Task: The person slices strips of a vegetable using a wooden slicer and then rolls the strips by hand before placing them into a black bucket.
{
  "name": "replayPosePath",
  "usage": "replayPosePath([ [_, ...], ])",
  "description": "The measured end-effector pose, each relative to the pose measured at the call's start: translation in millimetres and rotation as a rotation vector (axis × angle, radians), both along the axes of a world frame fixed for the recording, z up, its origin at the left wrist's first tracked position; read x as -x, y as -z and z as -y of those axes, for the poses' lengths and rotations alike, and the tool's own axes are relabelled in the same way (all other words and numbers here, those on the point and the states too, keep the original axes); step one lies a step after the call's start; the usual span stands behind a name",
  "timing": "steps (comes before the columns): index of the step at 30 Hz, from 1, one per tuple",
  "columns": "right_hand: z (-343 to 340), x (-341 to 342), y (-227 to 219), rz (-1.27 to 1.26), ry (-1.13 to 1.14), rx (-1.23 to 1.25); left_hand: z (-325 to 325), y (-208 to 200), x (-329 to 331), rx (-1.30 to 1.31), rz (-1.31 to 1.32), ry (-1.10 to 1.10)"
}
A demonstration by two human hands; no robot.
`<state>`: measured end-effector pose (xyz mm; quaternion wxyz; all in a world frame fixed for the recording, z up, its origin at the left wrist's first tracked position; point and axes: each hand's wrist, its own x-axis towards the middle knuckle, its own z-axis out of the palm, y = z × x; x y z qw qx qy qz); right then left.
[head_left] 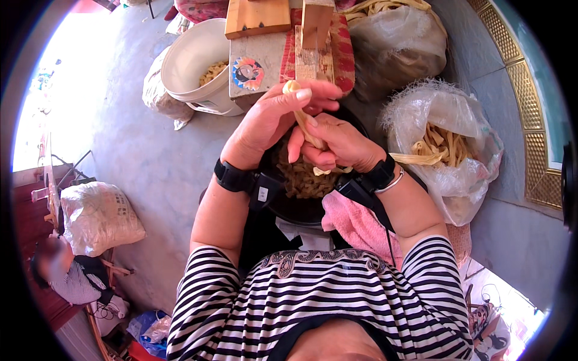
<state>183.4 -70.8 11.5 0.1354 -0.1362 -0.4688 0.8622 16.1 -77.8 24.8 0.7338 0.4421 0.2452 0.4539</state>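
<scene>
Two bare hands shared one pale yellow, slender, twisted strip (301, 120), found slanting between them above a round black basin (289, 215) of short, brownish-yellow pieces (304, 180). The left hand (268, 117) pinched the strip near its upper end, thumb laid across it, the other fingers extended and slightly apart. The right hand (342, 141) had its fingers curled narrowly around the lower part, thumb on top; how firmly either pressed could not be told. The strip was judged light, dry and leathery, stiff enough to hold its line, hardly slippery, and liable to split lengthwise if wrenched. The sound hold was judged to be thumb against forefinger on its thicker middle, clear of the thin ends. Similar strips lay in a translucent white plastic bag (415, 111) on the right; a round white plastic bucket (177, 60) holding small yellowish pieces stood at the upper left
</scene>
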Motion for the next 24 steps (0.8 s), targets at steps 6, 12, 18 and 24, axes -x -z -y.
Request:
replayPosePath([
  [6,-1.1,-2.2,0.7,-0.061,-0.001,0.109,5.8,7.1,-13.2,0.029,0.328,-0.113],
  [12,-4.4,3.7,-2.6,0.117,0.128,0.345,-2.5,9.5,5.6,0.026,0.455,-0.389],
  [18,2.6,9.5,1.6,-0.061,0.419,0.287,-2.9,7.7,-7.1,-0.754,-0.759,-1.054],
  [24,-4.7,5.8,26.3,0.280,0.871,-1.161,14.3,13.9,-47.5,-0.367,-0.722,-0.720],
])
